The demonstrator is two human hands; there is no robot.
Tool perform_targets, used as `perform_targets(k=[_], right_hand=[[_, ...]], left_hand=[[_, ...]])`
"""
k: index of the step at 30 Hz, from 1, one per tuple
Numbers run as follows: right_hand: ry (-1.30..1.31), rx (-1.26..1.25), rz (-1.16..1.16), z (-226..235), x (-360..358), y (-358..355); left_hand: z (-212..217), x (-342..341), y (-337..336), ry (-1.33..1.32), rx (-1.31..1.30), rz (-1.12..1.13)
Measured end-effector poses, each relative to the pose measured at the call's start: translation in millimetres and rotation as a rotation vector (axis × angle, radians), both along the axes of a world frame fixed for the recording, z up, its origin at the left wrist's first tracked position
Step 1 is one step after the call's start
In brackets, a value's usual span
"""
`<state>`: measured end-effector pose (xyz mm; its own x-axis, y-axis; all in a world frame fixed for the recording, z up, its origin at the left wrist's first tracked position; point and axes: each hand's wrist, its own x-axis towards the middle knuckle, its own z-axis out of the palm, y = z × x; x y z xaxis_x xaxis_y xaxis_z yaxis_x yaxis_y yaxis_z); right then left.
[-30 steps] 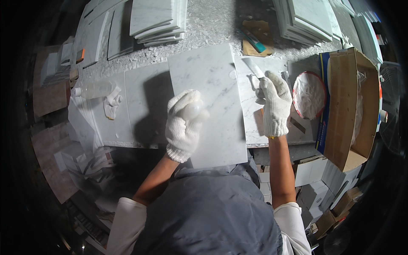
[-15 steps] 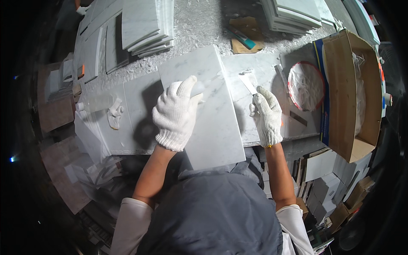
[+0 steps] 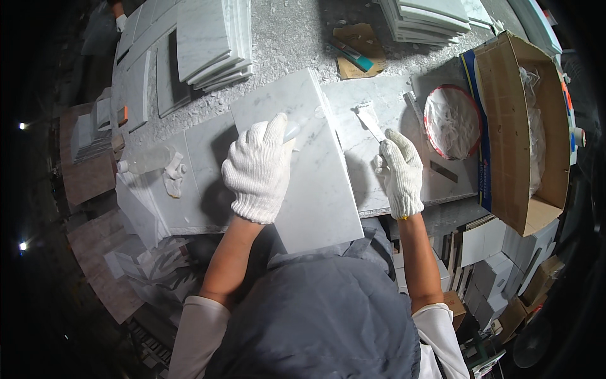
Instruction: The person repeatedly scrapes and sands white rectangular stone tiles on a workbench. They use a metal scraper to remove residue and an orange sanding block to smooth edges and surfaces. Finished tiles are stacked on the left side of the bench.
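A white marble tile (image 3: 315, 208) with grey veins lies in front of me, its near end jutting past the table edge. On it rests my left hand (image 3: 257, 170) in a white knitted glove, closed around a pale grey, rounded object (image 3: 291, 132) that is mostly hidden by the fingers. To the right of the tile my gloved right hand (image 3: 402, 174) grips a putty knife (image 3: 372, 125), its blade pointing away from me and smeared with white paste. The blade is just above or touching the pale slab beneath; I cannot tell which.
A round, red-rimmed container (image 3: 452, 122) with white contents stands beside an open cardboard box (image 3: 499, 126) at right. Tile stacks (image 3: 205, 38) (image 3: 426, 19) and a teal-handled tool (image 3: 358, 60) on cardboard lie farther back. A clear bottle (image 3: 145, 161) and crumpled white piece (image 3: 174, 174) are left.
The view has shifted slightly. My right hand with the putty knife has moved a little to the right; my left hand stays on the tile with its grip unchanged.
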<state>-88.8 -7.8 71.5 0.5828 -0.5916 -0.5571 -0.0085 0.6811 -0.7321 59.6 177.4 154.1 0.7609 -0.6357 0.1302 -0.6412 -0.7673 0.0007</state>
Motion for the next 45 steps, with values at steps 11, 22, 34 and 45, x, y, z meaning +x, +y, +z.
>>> perform_targets(k=[11, 22, 34, 45], right_hand=[[0.032, -0.013, 0.007, 4.4, -2.2, -1.9], [0.038, -0.015, 0.012, 7.1, -2.8, -2.8], [0.048, -0.004, 0.004, 5.3, -3.3, -3.2], [0.050, 0.004, -0.005, 9.4, -2.3, -3.4]], left_hand=[[-0.2, -0.4, -2.0, -0.058, 0.047, -0.012], [0.4, 0.6, -2.5, -0.057, 0.063, -0.026], [-1.0, -0.6, -3.1, -0.076, 0.063, -0.016], [-0.9, -1.0, -5.6, -0.075, 0.058, -0.005]])
